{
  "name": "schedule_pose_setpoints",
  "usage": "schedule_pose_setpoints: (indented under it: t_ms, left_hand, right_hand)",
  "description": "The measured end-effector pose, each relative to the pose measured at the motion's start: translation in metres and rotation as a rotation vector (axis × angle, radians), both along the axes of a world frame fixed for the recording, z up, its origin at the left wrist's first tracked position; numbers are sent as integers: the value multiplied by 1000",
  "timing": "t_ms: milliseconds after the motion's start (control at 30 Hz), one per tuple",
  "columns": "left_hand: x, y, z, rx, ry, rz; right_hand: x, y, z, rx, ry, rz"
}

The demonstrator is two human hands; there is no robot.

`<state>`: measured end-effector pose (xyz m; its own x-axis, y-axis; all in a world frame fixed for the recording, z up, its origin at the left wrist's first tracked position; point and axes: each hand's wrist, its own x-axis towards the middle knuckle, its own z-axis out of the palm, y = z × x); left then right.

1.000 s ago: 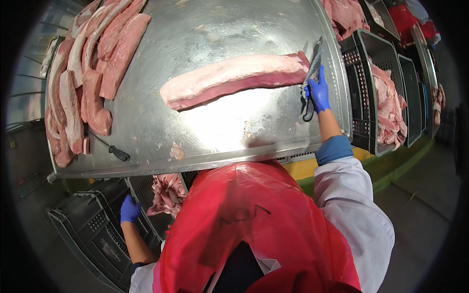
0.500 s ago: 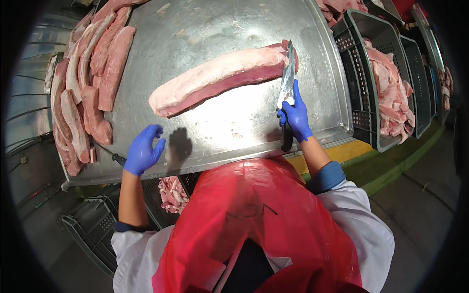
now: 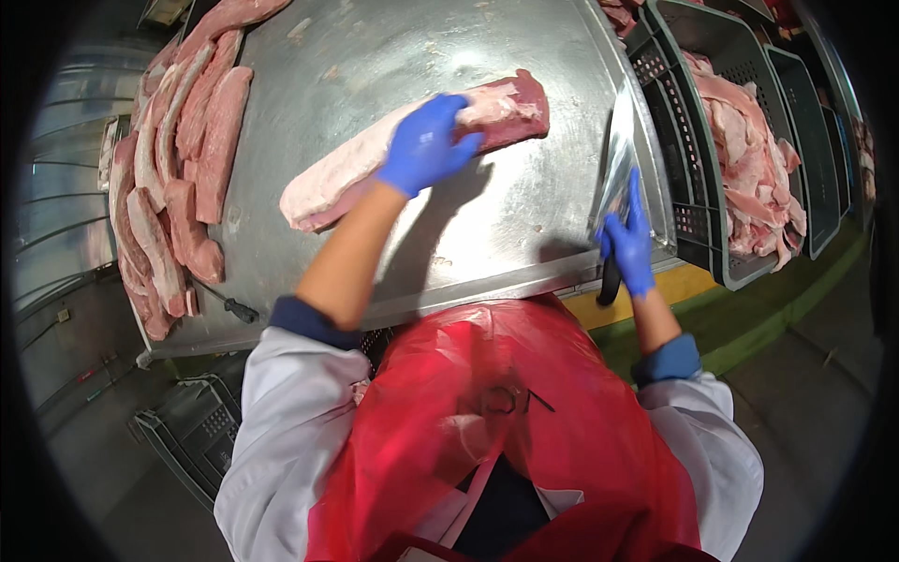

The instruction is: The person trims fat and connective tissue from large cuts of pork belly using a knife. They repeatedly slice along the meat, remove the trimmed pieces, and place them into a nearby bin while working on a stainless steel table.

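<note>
A long pork loin (image 3: 351, 164), pale fat along its top and darker red meat at its right end, lies slantwise on the metal table. Over its middle is my left hand (image 3: 426, 140), in a blue glove, thumb and fingers apart. Whether that hand touches the meat or hovers just above, I cannot tell. My right hand (image 3: 632, 244), also gloved in blue, is closed round the black handle of a knife (image 3: 618, 140). The long blade points away from me near the table's right edge, apart from the loin.
Several trimmed pork strips (image 3: 201, 131) lie along the metal table's (image 3: 328, 84) left side. Near its front left edge rests a dark-handled tool (image 3: 242, 310). A grey perforated crate (image 3: 693, 267) beyond the right rim holds pale meat trimmings (image 3: 744, 173). Another crate (image 3: 192, 436) stands low at left.
My left hand has swung up and right from the table's front left to over the loin. The knife in my right hand has moved right, away from the loin's end.
</note>
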<state>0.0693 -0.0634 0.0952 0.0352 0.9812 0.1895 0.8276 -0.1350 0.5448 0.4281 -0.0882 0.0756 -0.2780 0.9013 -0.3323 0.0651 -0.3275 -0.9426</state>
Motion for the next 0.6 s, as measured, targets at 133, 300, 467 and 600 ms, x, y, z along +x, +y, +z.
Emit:
schedule_pose_setpoints:
  t_ms: [133,300,467,600]
  left_hand:
    - [67,77,-38,-103,233,-105]
    - [39,93,-50,-266,-224,84]
    - [38,98,-41,-308,-207,65]
    - [27,104,-40,-366,-293,77]
  right_hand:
    - [-20,70,-20,47,149,-166]
    - [-88,91,-62,96,63,-66]
    - [-137,103,-33,131,-295,223]
    - [-94,30,-58,78,-278,401]
